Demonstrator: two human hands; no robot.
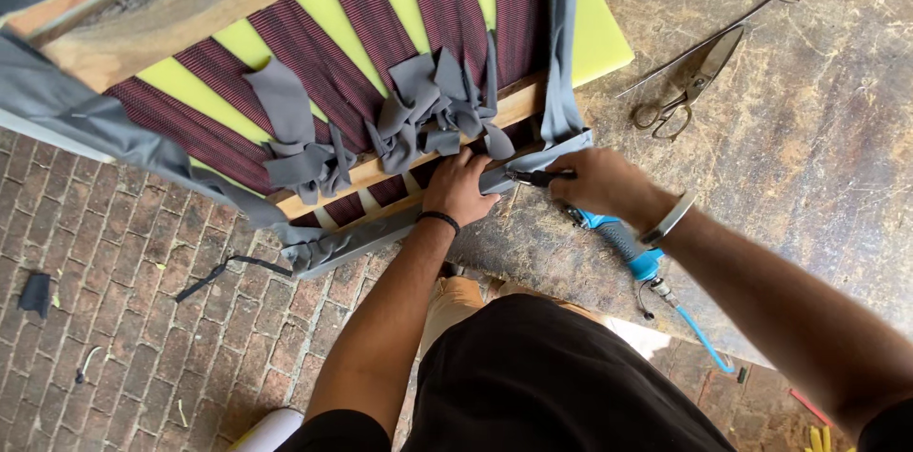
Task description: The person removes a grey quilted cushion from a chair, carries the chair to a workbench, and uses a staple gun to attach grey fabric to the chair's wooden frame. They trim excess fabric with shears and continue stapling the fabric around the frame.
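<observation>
Upturned wooden seat frame [285, 203] on a scuffed workbench [808, 157], crossed by maroon webbing straps over yellow-green foam, with grey upholstery fabric [418, 110] bunched in loose flaps along its lower rail. Left hand [458, 188] pressed flat, fingers spread over the grey fabric edge at the rail; right hand [599, 181] curled closed around a small dark tool [533, 177] whose tip touches the fabric just beside the left fingers, its kind hard to make out. Blue-handled tool [623, 245] partly hidden beneath the right wrist; large metal shears [689, 83] well apart on the bench.
</observation>
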